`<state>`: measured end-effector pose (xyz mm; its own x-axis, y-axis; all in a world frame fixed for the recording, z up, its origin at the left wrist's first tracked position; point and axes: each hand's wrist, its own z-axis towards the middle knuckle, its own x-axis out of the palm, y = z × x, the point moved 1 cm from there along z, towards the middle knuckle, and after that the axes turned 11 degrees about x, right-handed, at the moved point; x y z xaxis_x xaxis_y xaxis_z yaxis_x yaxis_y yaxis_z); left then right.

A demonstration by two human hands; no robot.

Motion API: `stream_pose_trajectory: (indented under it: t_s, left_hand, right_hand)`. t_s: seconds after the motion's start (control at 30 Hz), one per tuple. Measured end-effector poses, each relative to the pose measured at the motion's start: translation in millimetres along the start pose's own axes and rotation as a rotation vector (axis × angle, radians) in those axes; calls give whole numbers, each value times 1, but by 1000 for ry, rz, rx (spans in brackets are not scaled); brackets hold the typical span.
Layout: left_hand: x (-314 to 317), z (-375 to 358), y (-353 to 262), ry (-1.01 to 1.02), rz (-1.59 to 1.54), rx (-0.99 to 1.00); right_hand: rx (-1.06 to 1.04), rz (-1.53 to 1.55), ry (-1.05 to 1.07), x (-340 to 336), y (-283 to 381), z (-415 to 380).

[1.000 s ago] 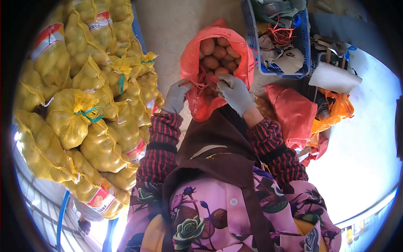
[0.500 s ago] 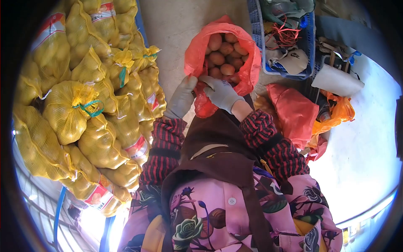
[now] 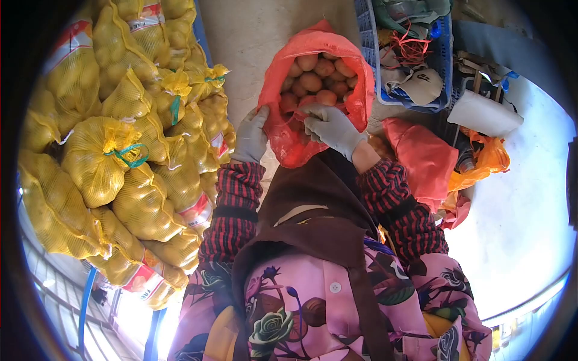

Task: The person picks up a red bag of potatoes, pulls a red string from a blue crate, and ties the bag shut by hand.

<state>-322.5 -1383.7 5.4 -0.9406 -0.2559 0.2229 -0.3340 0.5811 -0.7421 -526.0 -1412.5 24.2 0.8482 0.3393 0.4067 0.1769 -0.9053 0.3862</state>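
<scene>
A red plastic bag (image 3: pixel 280 66) stands open on the floor with several round brown potatoes (image 3: pixel 310 82) inside. My left hand (image 3: pixel 250 135), in a pale glove, pinches the bag's left rim. My right hand (image 3: pixel 334 128), gloved too, is closed on the near rim of the same bag, its fingers curled over the crumpled plastic. The near part of the bag hangs down between both hands, above the dark brown apron (image 3: pixel 301 192).
Yellow mesh sacks (image 3: pixel 96 159) are piled on the left. A blue crate (image 3: pixel 445 72) holding a cap and red string stands at the back right. More red plastic (image 3: pixel 421 162) and an orange bag (image 3: pixel 490 157) lie on the right.
My hands have moved apart: the left one outward to the left, the right one slightly right. The bag's near rim is spread wider, and more potatoes show on the left side.
</scene>
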Motion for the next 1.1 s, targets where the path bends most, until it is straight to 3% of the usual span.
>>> stream_pose_trajectory:
  t_s: [0.13,0.33,0.4,0.57,0.63,0.7,0.73,0.8,0.93,1.0,1.1]
  left_hand:
    - [-7,-2,1,-36,-7,-148]
    - [-6,2,5,82,55,-294]
    - [-6,10,5,322,11,-277]
    - [-3,12,-2,276,-54,-326]
    - [-5,11,-7,249,-51,-334]
    - [-7,9,-15,330,253,-346]
    - [-5,7,-17,326,252,-344]
    - [11,4,-27,329,638,-256]
    - [11,-4,-22,293,675,-330]
    - [13,-4,-34,380,569,-452]
    - [31,-11,-53,332,507,-397]
  right_hand:
    - [-35,5,-45,1,-9,14]
    - [-37,-37,18,12,-10,38]
    - [-23,-48,40,12,-2,39]
    - [10,-60,103,2,2,35]
    - [-12,66,129,-1,2,31]
    - [-15,74,131,-4,-1,30]
    - [-20,89,131,-5,-3,31]
    - [30,83,96,-2,3,23]
    - [73,19,27,5,0,12]
    - [48,45,25,5,-4,15]
    - [1,67,19,5,-10,16]
